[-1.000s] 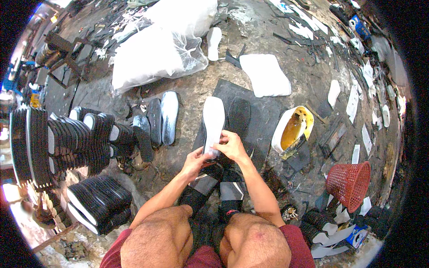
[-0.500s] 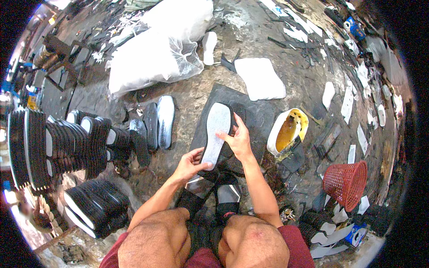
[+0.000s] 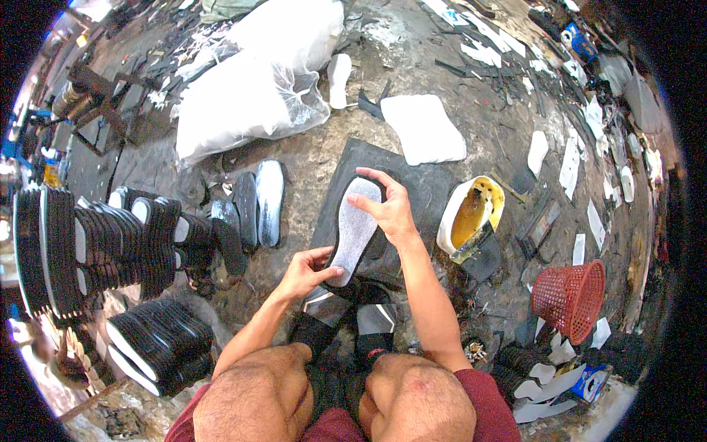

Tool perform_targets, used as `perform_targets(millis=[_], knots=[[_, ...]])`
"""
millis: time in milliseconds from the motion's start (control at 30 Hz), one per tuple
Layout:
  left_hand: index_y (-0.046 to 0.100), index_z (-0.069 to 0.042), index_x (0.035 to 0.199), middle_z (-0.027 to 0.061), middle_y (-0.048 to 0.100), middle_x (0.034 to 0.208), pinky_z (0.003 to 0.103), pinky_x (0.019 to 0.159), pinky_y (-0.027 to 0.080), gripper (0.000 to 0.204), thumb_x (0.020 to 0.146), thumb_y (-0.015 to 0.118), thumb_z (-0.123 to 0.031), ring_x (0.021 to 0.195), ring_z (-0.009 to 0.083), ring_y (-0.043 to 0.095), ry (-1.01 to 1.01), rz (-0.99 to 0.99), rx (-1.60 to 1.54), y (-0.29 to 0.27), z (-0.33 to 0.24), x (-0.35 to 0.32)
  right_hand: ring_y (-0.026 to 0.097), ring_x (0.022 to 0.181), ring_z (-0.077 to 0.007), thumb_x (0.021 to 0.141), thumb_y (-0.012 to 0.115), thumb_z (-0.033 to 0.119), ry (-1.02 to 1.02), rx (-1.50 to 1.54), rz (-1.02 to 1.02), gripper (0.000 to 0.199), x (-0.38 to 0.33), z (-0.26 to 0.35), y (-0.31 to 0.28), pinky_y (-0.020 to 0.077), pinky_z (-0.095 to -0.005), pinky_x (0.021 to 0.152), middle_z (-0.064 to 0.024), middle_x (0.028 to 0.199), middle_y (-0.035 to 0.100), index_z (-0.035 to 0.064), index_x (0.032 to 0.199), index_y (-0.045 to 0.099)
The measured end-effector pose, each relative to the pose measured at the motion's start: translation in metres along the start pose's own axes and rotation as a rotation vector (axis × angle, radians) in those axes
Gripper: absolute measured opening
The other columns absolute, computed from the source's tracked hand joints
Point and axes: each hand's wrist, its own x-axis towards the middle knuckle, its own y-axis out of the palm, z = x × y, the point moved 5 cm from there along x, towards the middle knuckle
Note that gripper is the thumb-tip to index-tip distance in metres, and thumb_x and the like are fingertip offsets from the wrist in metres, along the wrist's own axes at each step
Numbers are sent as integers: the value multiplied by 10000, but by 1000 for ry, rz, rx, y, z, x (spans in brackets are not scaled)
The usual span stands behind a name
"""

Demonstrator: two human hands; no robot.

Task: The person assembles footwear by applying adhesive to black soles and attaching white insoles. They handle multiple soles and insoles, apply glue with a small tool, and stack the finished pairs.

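Between my two hands is a shoe sole (image 3: 356, 228) with a grey top layer and a black edge. My left hand (image 3: 311, 272) grips its near, narrow end, thumb on top and fingers beneath. Around the right side of its wide far end, my right hand (image 3: 387, 206) is closed, thumb pressed on the grey face. The sole is held above a dark flat board (image 3: 427, 193) on the ground. To the right stands a cut white container (image 3: 451, 221) with yellowish glue inside and a dark flap or brush-like piece at its near rim.
Several loose soles (image 3: 269, 202) lie left of the board, beside stacked black soles (image 3: 110, 239) and another bundle (image 3: 158, 342). A white plastic sack (image 3: 236, 103) and a folded white cloth (image 3: 423, 129) lie beyond. At right is a red basket (image 3: 563, 302) amid scraps.
My right hand has moved up toward the sole's wide end, its thumb now higher on the grey face. The sole is tilted somewhat differently. My left hand still grips the near end.
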Motion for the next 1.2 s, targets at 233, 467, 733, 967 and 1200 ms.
perform_targets(millis=[233,467,733,967,1200], knots=[[587,49,1344,47,716,1118,267,848,548,523,862,777,-21,951,97,664,-39,32,-110,-7,-7,-3,658,943,-116,764,857,69,57,73,74,519,13,-3,13,549,-287,852,-41,1041,709,35,1242,660],[583,42,1354,78,682,1225,298,925,529,550,864,794,-89,1051,122,645,-8,122,-257,-18,8,6,659,975,-135,758,873,120,49,90,139,523,31,-24,15,543,-301,867,-42,1092,707,38,1232,666],[444,29,1450,241,552,1243,462,1010,430,960,687,892,-344,1140,395,504,113,-796,1006,-125,48,29,603,1158,-340,840,750,305,-28,-1175,-590,498,117,-49,-88,499,-468,955,-184,1247,629,61,1256,626],[420,31,1457,160,618,1220,377,885,522,1024,600,917,-228,1029,274,618,-251,-710,400,-117,64,38,575,1144,-359,826,757,282,109,-1301,-496,535,119,-68,-121,509,-475,925,-149,1212,562,79,1286,574],[318,41,1520,211,452,1493,370,1176,325,1193,562,970,-245,1404,279,415,41,-178,190,2,31,44,602,1135,-358,780,769,217,228,-1267,-537,501,112,-69,-133,531,-466,923,-150,1176,614,142,1249,608]])
